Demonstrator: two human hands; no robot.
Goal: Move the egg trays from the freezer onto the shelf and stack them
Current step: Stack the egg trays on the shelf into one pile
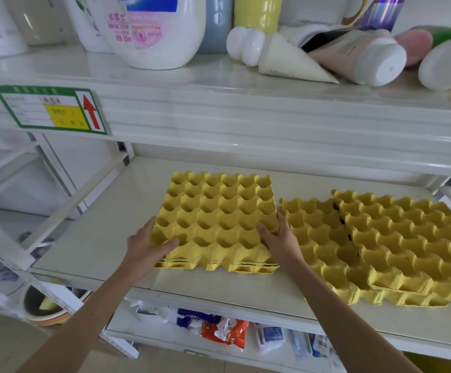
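A short stack of yellow egg trays (216, 211) rests on the middle white shelf (111, 224), left of centre. My left hand (149, 244) grips its front left corner, thumb in a cup. My right hand (279, 239) holds its front right edge. To the right lie two more yellow egg trays: a lower tray (318, 246), and an upper tray (412, 238) lying askew over its right part. The freezer is out of view.
The upper shelf (219, 103) carries detergent jugs (151, 30), tipped bottles (361, 57) and a green label (49, 109) on its front edge. Snack packets (224, 329) lie on the shelf below. White rack bars (65, 200) stand at the left.
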